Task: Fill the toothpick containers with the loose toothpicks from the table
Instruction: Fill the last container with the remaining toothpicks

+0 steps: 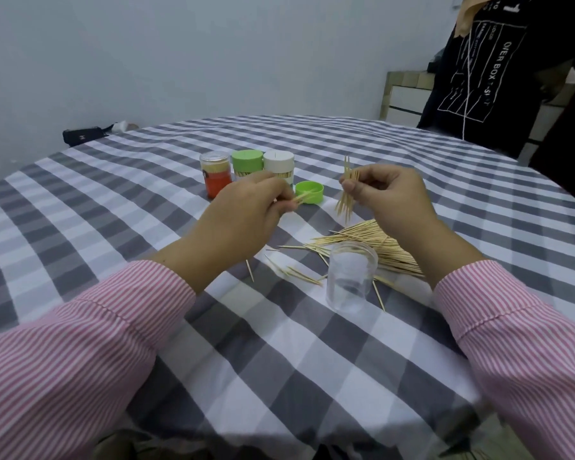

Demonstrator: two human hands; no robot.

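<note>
Right hand pinches upright toothpick bundle; left hand pinches few more. Loose pile behind empty clear container. Light, thin, snappable: grip mid-length.

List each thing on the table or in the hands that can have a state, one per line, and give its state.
Clear container: upright, open, empty.
Green lid: off, lying inside-up.
Orange container: upright, clear lid on.
Green container: upright, lid on.
White container: upright, lid on.
Toothpick pile: loose on the cloth.
Left hand: pinching a few toothpicks.
Right hand: holding an upright toothpick bundle.
</note>
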